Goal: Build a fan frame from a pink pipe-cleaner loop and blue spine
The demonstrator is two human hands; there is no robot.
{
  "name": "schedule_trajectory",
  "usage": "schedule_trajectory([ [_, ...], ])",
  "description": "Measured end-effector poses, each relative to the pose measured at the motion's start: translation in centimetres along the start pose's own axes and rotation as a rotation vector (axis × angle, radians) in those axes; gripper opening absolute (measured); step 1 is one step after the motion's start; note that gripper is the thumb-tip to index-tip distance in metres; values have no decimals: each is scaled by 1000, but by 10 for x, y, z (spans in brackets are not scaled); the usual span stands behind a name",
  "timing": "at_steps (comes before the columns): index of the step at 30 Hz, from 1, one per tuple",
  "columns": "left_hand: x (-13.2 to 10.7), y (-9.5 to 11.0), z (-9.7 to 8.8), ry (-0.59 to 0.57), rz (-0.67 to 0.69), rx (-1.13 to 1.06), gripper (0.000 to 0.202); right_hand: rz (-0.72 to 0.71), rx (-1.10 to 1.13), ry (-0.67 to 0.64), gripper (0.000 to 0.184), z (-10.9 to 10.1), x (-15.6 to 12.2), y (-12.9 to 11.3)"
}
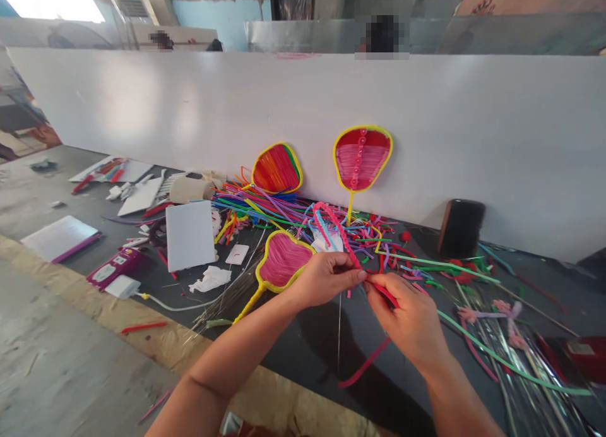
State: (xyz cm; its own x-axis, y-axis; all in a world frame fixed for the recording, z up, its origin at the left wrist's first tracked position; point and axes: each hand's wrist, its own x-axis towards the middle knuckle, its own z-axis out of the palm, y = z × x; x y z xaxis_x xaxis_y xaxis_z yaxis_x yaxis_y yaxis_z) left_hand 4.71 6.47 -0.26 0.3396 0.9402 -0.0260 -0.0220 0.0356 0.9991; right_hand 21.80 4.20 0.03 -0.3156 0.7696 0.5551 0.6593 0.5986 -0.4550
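Both my hands meet over the dark table, pinching a pink pipe cleaner (348, 240). Its far end bends into a narrow loop, with a light blue pipe cleaner (324, 227) inside the bend. My left hand (326, 278) has thumb and fingers closed on it. My right hand (408, 316) grips the same strand just to the right, and a darker pink length (364, 365) hangs below it. Just beyond my left wrist lies a fan-shaped piece (284, 259) with a yellow rim and pink filling, its yellow handle pointing toward me.
Two more fan shapes, one red-orange (277, 170) and one pink-red (363, 159), lean on the white partition (213, 108). Loose pipe cleaners (265, 203) pile up behind my hands. A black phone (461, 228) stands at right; a white notepad (190, 237) is at left.
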Motion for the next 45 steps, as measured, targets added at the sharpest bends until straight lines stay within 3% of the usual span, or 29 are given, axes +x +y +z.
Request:
schedule_trajectory([
  [15,-1,14,-6,23,12,118,30,26,37,8,12,3,0,1],
  [39,-1,10,-3,42,4,173,31,-31,-43,64,13,9,-1,1],
  [45,1,10,-10,7,5,128,39,7,-13,33,15,8,0,2],
])
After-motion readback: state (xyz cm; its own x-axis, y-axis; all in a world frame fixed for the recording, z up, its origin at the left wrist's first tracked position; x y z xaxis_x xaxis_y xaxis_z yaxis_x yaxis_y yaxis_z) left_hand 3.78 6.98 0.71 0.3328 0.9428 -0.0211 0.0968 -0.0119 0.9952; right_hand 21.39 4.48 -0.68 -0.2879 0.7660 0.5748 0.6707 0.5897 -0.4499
